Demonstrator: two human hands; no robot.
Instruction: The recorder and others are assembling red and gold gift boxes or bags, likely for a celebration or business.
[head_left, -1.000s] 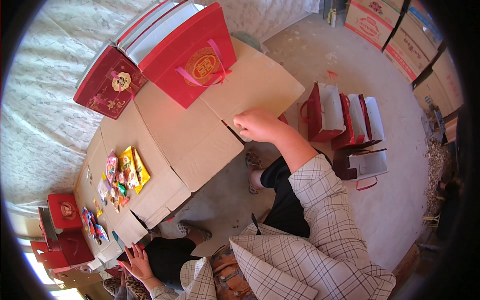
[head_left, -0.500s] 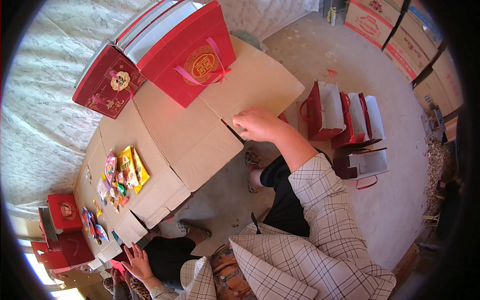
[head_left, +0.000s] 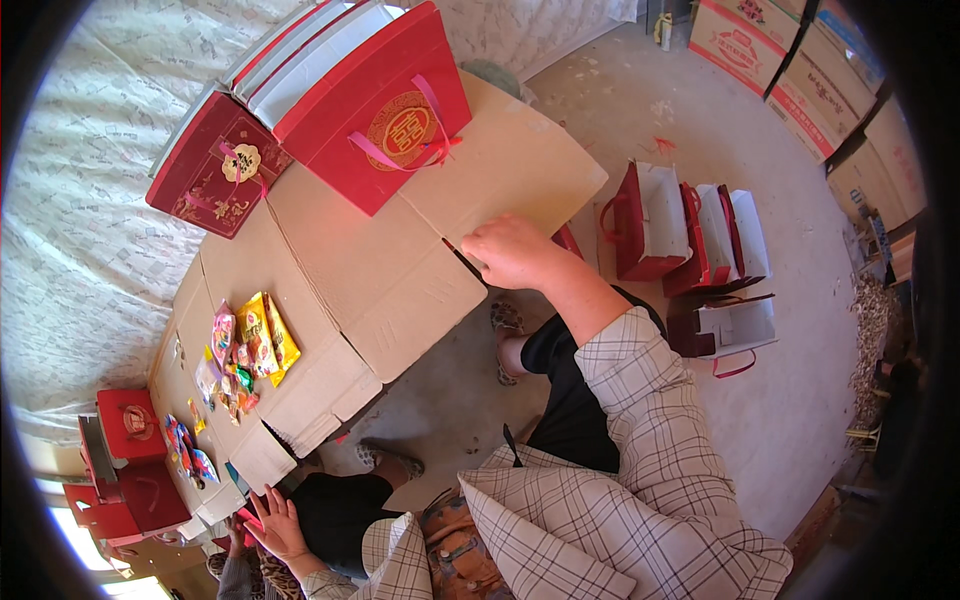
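My right hand (head_left: 512, 251) rests at the near edge of the cardboard-covered table (head_left: 385, 320), beside a dark gap between two sheets. Its fingers curl down, and whatever they hold, if anything, is hidden. Low on the left, my left hand (head_left: 280, 524) hovers near the table's edge with its fingers spread and nothing in it. Between the hands but farther back lies a pile of yellow snack packets (head_left: 262, 340) and small wrapped sweets (head_left: 233, 372). Beyond my right hand stands a big red gift bag (head_left: 350, 130) with pink ribbon handles.
A darker red gift bag (head_left: 215, 165) stands at the back left. Blue and red packets (head_left: 188, 450) lie near red boxes (head_left: 130, 425) at far left. Open red bags (head_left: 645, 230) stand on the floor to the right, with stacked cartons (head_left: 745, 45) beyond. Another person's grey sleeve (head_left: 237, 575) shows at lower left.
My right hand has shifted slightly left along the cardboard edge. My left hand is almost unmoved. At lower left, the other person's hands and arms have changed position.
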